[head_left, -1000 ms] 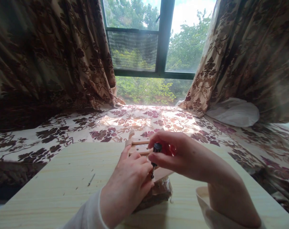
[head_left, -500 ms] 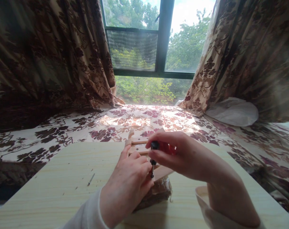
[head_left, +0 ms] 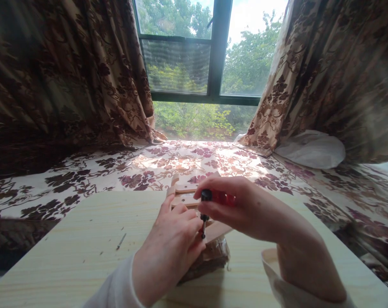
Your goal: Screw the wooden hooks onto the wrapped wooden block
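Note:
A small pale wooden frame (head_left: 184,199) with dark screw heads lies over a brown bundle in clear wrap (head_left: 213,258) on the table. My left hand (head_left: 170,246) is closed on the frame's left side, its thumb and fingertips close to the screwdriver's tip. In my right hand (head_left: 232,201) is a screwdriver with a red and black handle (head_left: 206,195). Its short shaft points down at the near part of the frame. The screw under the tip is too small to make out.
On the light wooden table (head_left: 94,222), a loose screw or bit (head_left: 121,241) and several dark crumbs lie left of my left hand. Beyond are a floral cloth (head_left: 181,160), patterned curtains (head_left: 117,77), a window, and a white bag (head_left: 311,149) at right.
The screwdriver's red handle shows more between my right fingers and its black end looks slightly turned. The whole view has shifted very slightly.

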A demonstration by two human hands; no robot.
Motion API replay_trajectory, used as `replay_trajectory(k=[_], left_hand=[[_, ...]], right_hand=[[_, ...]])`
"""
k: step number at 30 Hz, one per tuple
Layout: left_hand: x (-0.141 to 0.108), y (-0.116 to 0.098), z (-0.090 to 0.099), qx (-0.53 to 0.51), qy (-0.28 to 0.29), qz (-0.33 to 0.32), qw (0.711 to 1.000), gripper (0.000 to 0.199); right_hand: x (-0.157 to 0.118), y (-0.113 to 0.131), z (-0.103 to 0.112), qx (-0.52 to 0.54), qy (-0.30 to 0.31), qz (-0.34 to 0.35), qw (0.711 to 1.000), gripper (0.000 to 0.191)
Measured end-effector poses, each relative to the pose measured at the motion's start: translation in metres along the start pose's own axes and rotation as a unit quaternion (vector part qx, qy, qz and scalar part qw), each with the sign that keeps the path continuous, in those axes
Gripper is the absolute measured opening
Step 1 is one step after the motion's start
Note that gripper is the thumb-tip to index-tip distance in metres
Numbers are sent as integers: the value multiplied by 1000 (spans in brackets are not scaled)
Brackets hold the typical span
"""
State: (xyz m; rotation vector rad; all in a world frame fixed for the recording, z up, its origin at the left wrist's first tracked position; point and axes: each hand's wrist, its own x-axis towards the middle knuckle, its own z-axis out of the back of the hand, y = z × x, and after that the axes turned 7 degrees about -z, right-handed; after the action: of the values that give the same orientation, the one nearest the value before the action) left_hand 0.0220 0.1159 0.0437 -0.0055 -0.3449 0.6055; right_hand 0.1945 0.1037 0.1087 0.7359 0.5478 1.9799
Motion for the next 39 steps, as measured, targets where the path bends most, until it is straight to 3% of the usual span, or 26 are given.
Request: replay_trajectory(k=[7, 12, 19, 26, 34, 37, 39], left_hand=[[0, 2, -2, -6, -1, -3, 1000, 6], [0, 2, -3, -2, -9, -1, 1000, 9], [1, 2, -2, -3, -2, -2, 1000, 6], [0, 2, -4, 0, -29, -6, 1000, 6], [0, 2, -2, -5, -8, -2, 1000, 8], [1, 3, -3, -6, -16, -4, 1000, 6], [1, 2, -3, -4, -25, -7, 1000, 7]], right_hand=[[5, -7, -3, -52, -50, -17, 997, 11], [2, -2, -4, 1, -14, 17, 1000, 9], [5, -10, -3, -60, -62, -27, 996, 12], [1, -3, -5, 7, 23, -5, 1000, 12], [5, -9, -6, -55, -58, -25, 997, 22], [3, -4, -4, -8, -17, -3, 1000, 6], [2, -2, -3, 21, 13, 4, 1000, 9]])
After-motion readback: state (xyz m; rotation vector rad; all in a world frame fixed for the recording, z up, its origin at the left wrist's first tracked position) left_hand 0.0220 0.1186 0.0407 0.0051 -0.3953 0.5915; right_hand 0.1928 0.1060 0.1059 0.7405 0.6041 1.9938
